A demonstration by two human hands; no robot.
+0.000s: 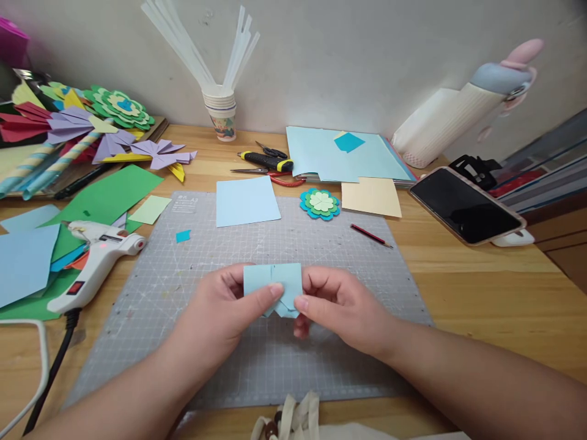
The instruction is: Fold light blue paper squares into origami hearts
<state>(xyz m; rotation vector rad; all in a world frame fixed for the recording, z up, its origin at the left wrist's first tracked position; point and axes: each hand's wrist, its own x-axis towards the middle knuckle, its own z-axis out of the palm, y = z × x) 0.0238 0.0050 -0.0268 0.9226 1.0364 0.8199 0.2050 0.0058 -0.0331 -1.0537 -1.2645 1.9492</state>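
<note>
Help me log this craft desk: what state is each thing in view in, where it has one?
Blue paper: folded, held by left hand and right hand
Blue sheet beyond the hands: flat, unfolded
Layered flower: assembled, lying flat
Glue gun: lying down; heat unclear
Phone: screen dark
Paper cups: stacked upright, holding white strips
Pencil: lying down, sharpened
Cutting mat: spread flat

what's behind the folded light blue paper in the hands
The grey cutting mat shows beyond the folded paper. Fingers of the left hand and right hand reach behind it. Their hidden parts, the paper's back and the patch of mat it covers can't be seen.
</note>
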